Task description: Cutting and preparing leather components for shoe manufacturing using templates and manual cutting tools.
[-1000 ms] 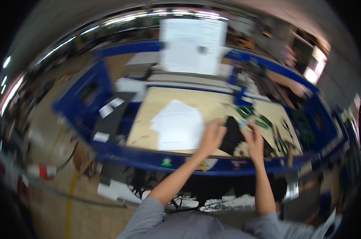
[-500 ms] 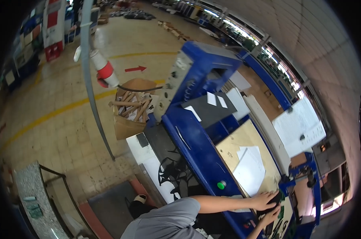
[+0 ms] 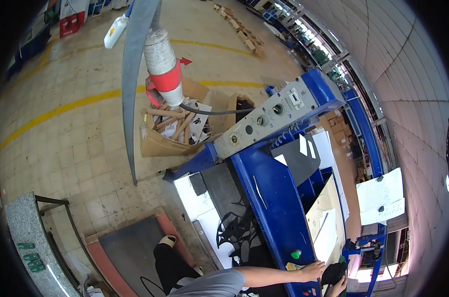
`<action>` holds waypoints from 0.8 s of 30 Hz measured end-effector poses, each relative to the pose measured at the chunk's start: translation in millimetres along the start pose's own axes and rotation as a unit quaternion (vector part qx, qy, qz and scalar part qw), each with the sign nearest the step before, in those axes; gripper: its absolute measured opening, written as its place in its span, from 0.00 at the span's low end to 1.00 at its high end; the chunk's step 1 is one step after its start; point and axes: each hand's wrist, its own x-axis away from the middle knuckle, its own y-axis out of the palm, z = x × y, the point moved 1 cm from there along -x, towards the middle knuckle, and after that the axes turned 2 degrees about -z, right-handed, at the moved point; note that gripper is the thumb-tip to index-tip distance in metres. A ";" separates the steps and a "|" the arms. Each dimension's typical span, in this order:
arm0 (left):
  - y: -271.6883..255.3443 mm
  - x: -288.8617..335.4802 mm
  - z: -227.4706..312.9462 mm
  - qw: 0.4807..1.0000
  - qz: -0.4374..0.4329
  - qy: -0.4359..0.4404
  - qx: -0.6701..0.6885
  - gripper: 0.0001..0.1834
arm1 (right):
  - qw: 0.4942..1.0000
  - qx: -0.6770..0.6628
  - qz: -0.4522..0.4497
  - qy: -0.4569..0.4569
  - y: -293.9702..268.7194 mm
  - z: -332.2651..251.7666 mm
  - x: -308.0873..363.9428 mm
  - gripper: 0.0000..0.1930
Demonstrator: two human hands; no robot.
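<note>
A black, soft-looking piece [image 3: 334, 273] is at the lower right, over the near end of the machine's pale board [image 3: 315, 218]. My right hand [image 3: 338, 287] grips its near side, with the fingers bent round the edge. Just left of the piece is my left hand [image 3: 312, 272], its fingers drawn together close to the black edge. What they pinch, if anything, is hidden. White sheets [image 3: 326, 237] lie on the board beyond my left hand. A green push button [image 3: 296, 254] sits on the blue machine frame [image 3: 271, 208] left of the board.
A grey control panel [image 3: 264, 119] rises at the machine's far end. Black straps [image 3: 234, 230] hang over the ledge on the left. Cardboard tubes fill a carton [image 3: 167, 148] on the floor. A grey post [image 3: 131, 99] and a speckled table [image 3: 24, 222] stand further left.
The view has turned and shifted. My hands lay spread over dark material; now the right one grips the black piece and the left one's fingers have drawn together beside it.
</note>
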 end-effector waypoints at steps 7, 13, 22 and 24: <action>8.2 5.2 -5.4 0.993 0.026 -0.025 0.110 0.05 | 0.968 0.225 -0.003 -0.109 -19.9 -24.2 10.3 0.22; -22.6 7.0 -23.6 1.000 0.010 0.013 0.018 0.06 | 0.964 0.118 -0.165 -0.170 -20.6 -82.4 -10.8 0.11; -22.1 2.8 -5.3 0.997 -0.005 0.028 -0.066 0.13 | 0.954 0.032 -0.230 -0.187 -56.6 -57.6 -16.0 0.13; -21.8 -1.8 0.9 0.996 -0.001 0.021 -0.088 0.13 | 0.917 0.089 -0.223 -0.317 -56.5 -38.8 -22.9 0.13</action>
